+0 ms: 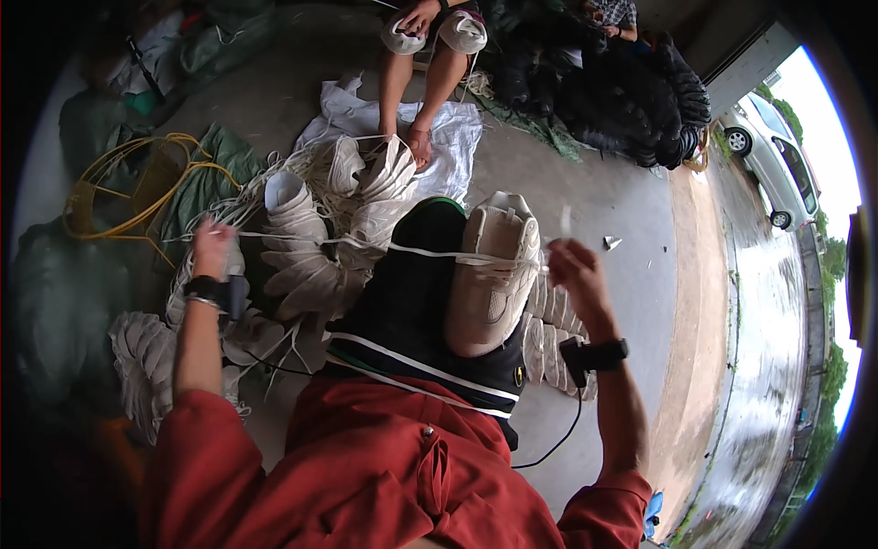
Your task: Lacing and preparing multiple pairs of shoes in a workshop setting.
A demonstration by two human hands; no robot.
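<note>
Cream chunky sneaker (pixel 489 316) sat on black, white-striped cloth (pixel 393 284) across the lap | long white lace (pixel 421 251) threaded, ends untied, looked partway imo | hands apart: left hand (pixel 212 249) pinched lace, right hand (pixel 574 265) blurred, couldn't tell | grey concrete floor (pixel 640 320), pale stacked shoe parts (pixel 302 284), silver car (pixel 777 160) outside

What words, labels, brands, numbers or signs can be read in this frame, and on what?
None can be read.
Pale shoe on the lap: no readable lettering.
Yellow mark on the dark striped cloth: too small to make out.
Parked car at the right: too small to read any badge or plate.
</note>
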